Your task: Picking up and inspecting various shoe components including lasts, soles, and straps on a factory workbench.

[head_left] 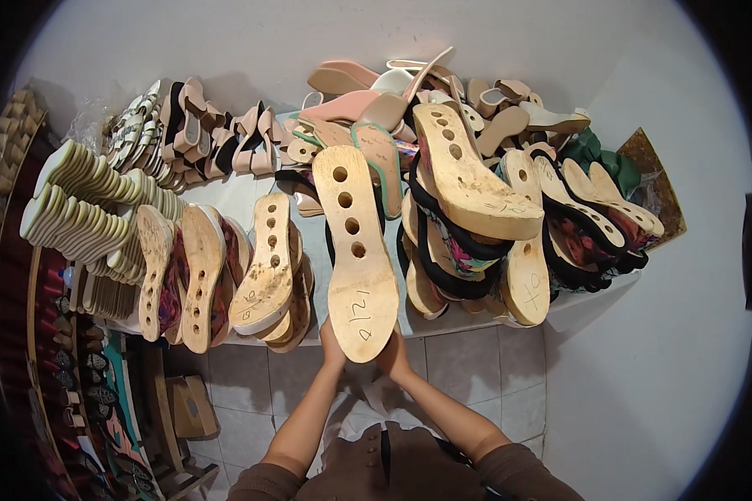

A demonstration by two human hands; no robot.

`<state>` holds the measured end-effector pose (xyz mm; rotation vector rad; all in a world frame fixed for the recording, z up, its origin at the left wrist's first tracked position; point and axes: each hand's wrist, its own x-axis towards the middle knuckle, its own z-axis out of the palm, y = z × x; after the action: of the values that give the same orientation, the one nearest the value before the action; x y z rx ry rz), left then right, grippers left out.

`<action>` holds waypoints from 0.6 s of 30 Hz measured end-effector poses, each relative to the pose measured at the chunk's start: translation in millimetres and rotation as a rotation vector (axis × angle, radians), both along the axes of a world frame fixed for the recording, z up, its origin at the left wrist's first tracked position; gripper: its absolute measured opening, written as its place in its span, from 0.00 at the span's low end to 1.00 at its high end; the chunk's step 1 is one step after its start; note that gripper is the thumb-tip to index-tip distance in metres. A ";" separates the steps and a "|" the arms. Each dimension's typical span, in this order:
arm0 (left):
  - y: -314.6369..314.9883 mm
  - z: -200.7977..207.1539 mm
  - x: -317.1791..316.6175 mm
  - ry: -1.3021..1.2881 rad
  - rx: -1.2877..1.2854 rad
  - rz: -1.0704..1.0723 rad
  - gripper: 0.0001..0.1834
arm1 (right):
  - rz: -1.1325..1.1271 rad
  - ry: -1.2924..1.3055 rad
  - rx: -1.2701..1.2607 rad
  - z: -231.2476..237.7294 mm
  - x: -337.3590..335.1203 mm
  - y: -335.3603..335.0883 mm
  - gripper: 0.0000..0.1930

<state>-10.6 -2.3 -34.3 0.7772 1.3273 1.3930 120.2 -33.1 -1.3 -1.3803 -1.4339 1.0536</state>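
Observation:
A pale wooden shoe last [363, 280] with a row of holes and pen marks stands in front of me at the table's near edge, its wide end toward me. My left hand [332, 346] wraps its left side from below. On the opposite side, my right hand [394, 355] grips the same last; the fingers of both hands are largely hidden beneath it. Black material shows under its edges. Close by on the right, another wooden last [468, 179] with a flowered, black-edged strap sits on top of others. To the left stands a stained wooden last [263, 267].
Stacks of cream soles [79, 225] fill the table's left end. Beige sandals [194, 125] and pink insoles [342, 108] lie along the back wall. More lasts [589, 209] line the right. A cardboard box [192, 407] and shoe racks stand at lower left.

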 end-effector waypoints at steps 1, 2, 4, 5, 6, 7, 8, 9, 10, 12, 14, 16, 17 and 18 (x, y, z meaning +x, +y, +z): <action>0.5 -2.6 -0.9 0.025 0.008 -0.015 0.10 | -0.055 -0.093 0.077 0.1 -1.7 -0.2 0.28; 0.7 -5.2 -1.2 0.051 0.016 -0.030 0.10 | -0.111 -0.187 0.154 0.3 -2.8 -0.1 0.26; 1.1 -9.5 -0.9 0.056 0.029 -0.029 0.10 | -0.112 -0.116 0.128 4.5 -3.3 -0.4 0.26; 1.2 -11.6 -0.8 0.063 0.041 -0.028 0.10 | -0.114 -0.045 0.100 6.6 -3.4 -0.4 0.27; 1.2 -17.3 -3.3 0.063 0.042 -0.025 0.10 | -0.111 -0.045 0.102 8.5 -4.3 -0.3 0.27; 1.2 -22.9 -8.7 -0.079 -0.007 -0.019 0.10 | -0.104 -0.057 0.097 10.1 -6.6 -0.5 0.27; 0.6 -28.5 -13.6 -0.220 -0.056 -0.012 0.10 | -0.096 -0.069 0.092 11.8 -9.1 -0.6 0.28; 1.5 -25.1 -9.1 -0.224 -0.058 -0.020 0.10 | -0.103 -0.074 0.091 10.4 -6.8 -0.3 0.28; 1.6 -21.6 -4.5 -0.178 -0.042 -0.019 0.10 | -0.113 -0.077 0.098 9.2 -4.7 -0.1 0.27; 1.9 -17.7 -2.3 -0.130 -0.023 -0.015 0.09 | -0.120 -0.077 0.106 10.7 -2.9 0.1 0.27; 1.3 -17.0 -7.5 -0.056 -0.038 -0.029 0.09 | -0.018 -0.006 0.038 16.1 -3.5 -0.1 0.34; 2.9 -13.7 -8.1 -0.115 -0.032 -0.033 0.09 | -0.016 -0.013 0.037 19.6 -3.0 0.6 0.34; 3.7 -12.1 -8.2 -0.175 -0.027 -0.037 0.09 | -0.013 -0.021 0.034 21.3 -3.2 1.4 0.34; 4.3 -9.5 -6.3 -0.175 -0.027 -0.039 0.09 | -0.015 -0.020 0.035 21.9 -3.1 2.2 0.34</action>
<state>-16.9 2.0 -43.8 0.6450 1.1866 1.3767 117.1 -30.9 20.6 -1.3788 -1.4476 1.0031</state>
